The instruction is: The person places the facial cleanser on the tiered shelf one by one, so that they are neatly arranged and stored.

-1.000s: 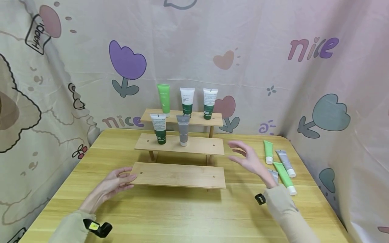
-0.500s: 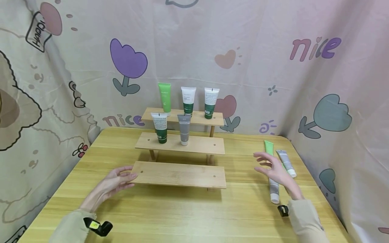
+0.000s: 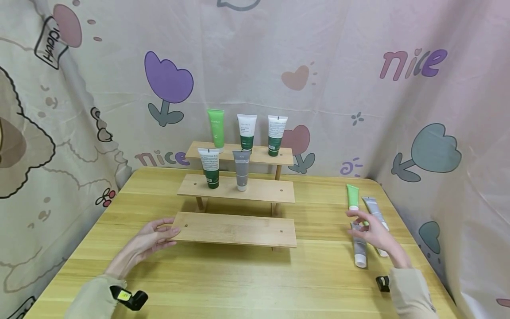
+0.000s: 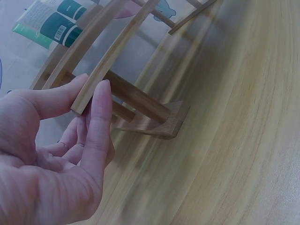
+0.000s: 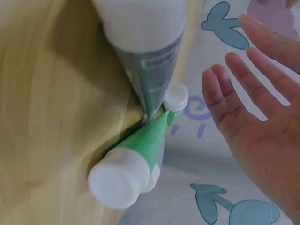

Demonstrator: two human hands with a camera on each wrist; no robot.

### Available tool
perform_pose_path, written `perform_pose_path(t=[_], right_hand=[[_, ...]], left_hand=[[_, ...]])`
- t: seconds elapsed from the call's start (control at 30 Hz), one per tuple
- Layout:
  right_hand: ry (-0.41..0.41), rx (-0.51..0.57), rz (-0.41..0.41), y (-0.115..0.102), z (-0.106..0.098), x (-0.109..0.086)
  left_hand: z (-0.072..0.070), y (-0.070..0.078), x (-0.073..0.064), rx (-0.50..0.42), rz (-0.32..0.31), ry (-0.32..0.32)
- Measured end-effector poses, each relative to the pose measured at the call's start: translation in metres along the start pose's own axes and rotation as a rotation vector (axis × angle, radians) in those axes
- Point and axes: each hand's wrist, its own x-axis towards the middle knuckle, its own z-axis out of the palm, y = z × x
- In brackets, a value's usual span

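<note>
My left hand (image 3: 153,237) pinches the left end of the lowest shelf of a three-tier wooden display stand (image 3: 235,228); the left wrist view shows thumb and fingers on either side of the board (image 4: 101,68). Over the loose tubes at the right my right hand (image 3: 372,230) hovers, fingers parted and holding nothing. Beneath it lies a grey tube (image 3: 360,252) with a white cap, partly covered by the hand. A green tube (image 5: 140,140) shows beside the grey tube (image 5: 152,68) in the right wrist view. Farther back lie another green tube (image 3: 352,196) and another grey tube (image 3: 373,207).
On the top shelf (image 3: 260,154) stand a green tube (image 3: 216,128) and two white-and-green tubes (image 3: 247,133). The middle shelf (image 3: 263,189) bears a white-and-green tube (image 3: 211,168) and a grey tube (image 3: 241,170). A printed curtain (image 3: 326,102) hangs behind the wooden table (image 3: 255,283).
My right hand has moved right, away from the stand, and come over the loose tubes. My left hand keeps its place on the lowest shelf.
</note>
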Motion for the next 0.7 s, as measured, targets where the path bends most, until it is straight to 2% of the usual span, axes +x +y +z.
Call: perform_pose_path(t=[0.2,0.37,0.53,0.7], right_hand=[[-0.039,-0.053,0.015,0.007,-0.003,-0.006],[-0.062,-0.084,0.053,0.01,-0.004,-0.009],[-0.075,-0.089,0.074,0.012,-0.003,-0.011],[-0.107,-0.109,0.139,0.012,-0.004,-0.012]], left_hand=[[0.0,-0.001,0.0,0.017,0.013,-0.011],[0.001,0.001,-0.001,0.017,-0.011,0.002],[0.001,0.001,-0.001,0.013,-0.005,-0.001],[0.001,0.001,-0.001,0.014,-0.009,0.0]])
